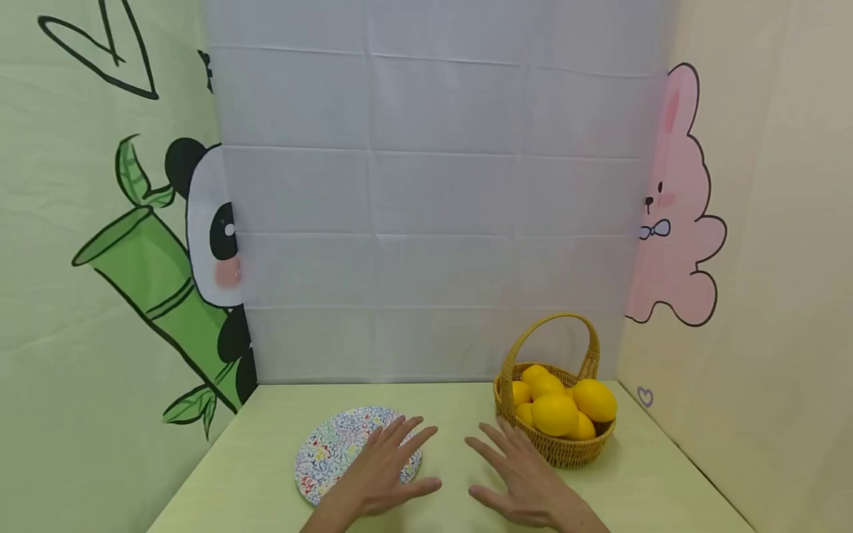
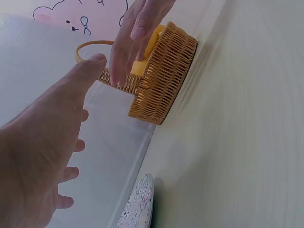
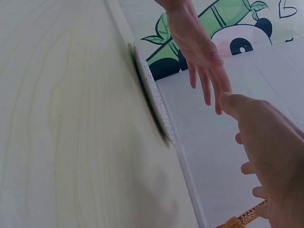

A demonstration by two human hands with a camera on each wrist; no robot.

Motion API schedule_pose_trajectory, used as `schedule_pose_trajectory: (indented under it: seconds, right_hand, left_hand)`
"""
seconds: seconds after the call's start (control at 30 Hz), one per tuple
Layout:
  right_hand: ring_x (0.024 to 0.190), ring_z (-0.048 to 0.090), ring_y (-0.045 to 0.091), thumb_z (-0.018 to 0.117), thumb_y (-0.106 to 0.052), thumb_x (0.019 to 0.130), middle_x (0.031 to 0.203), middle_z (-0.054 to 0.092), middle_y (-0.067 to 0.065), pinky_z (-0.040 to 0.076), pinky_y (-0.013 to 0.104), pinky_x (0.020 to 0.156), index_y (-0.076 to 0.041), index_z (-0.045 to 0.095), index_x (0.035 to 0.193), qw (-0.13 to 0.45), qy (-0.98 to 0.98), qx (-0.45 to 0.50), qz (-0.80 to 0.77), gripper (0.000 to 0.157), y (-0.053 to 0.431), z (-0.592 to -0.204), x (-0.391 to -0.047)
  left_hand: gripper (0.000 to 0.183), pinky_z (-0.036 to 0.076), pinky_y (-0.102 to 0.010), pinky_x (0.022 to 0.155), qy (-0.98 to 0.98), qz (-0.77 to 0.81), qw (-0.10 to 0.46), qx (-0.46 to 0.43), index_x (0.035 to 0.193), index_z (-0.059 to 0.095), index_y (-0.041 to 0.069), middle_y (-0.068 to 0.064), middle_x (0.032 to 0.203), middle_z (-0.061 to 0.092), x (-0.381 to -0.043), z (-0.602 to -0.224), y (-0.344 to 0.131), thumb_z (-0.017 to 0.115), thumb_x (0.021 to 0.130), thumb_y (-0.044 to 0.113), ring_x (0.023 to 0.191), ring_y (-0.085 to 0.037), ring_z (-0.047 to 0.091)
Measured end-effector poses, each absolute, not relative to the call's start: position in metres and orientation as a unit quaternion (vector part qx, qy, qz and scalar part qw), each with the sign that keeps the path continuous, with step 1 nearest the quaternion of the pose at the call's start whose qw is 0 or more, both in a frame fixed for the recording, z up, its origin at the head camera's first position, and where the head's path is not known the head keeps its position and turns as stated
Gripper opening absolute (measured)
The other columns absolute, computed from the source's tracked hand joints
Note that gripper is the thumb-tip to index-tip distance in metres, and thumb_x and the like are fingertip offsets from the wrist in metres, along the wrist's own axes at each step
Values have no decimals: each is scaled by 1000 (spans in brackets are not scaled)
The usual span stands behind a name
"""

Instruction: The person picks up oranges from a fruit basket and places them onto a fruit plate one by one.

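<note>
My left hand hovers with spread fingers over the right part of a round plate patterned in many colours. To its right, my right hand is held out the same way, fingers apart and nothing in them. Just beyond the right hand stands a woven wicker basket with a tall arched handle, filled with several yellow lemons. The left wrist view shows the basket's side and the plate's edge. In the right wrist view the plate appears edge-on, low on the table.
A pale wood-grain table carries the plate and basket. Behind it hangs a creased grey-white cloth. Side panels close in left and right, one with a panda and bamboo, the other with a pink rabbit.
</note>
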State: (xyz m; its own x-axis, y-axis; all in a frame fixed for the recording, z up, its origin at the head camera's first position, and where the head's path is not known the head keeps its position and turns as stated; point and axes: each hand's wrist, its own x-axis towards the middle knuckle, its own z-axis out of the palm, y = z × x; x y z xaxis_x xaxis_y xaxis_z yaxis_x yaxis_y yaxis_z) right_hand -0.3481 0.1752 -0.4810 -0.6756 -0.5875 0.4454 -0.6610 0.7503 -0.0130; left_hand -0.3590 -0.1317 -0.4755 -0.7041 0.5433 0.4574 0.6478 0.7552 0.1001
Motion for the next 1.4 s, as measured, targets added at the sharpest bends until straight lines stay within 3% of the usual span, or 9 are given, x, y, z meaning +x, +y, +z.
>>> schedule_pose_trajectory:
  seconds: [0.37,0.63,1.13,1.4]
  right_hand:
    - [149,22,38,57,-60,99,166,30,-1,31,67,112,-34,39,161,231,-901,338,142,70,210,-451,-336]
    - [147,25,41,65,-53,97,164,35,4,27,67,112,-28,42,160,275,-893,330,133,72,250,-438,-347]
    - [144,24,48,67,-41,98,159,39,14,26,74,107,-19,46,157,290,-902,270,173,67,314,-423,-374]
    - [141,30,46,57,-41,104,159,34,23,30,77,102,-6,38,159,249,-916,223,223,68,344,-408,-401]
  left_hand:
    - [86,39,-60,109,-899,-150,223,-346,162,38,27,-4,161,39,-380,-457,-94,43,94,79,142,-30,38]
    - [88,36,-54,113,-896,-148,216,-359,165,31,29,-2,163,36,-398,-439,-43,41,94,80,144,-26,36]
    - [88,43,-50,110,-896,-230,189,-330,165,29,20,-4,163,36,-434,-419,7,42,98,74,140,-25,42]
    - [86,41,-49,112,-881,-291,175,-330,166,26,16,-5,163,35,-445,-408,33,50,100,65,143,-22,38]
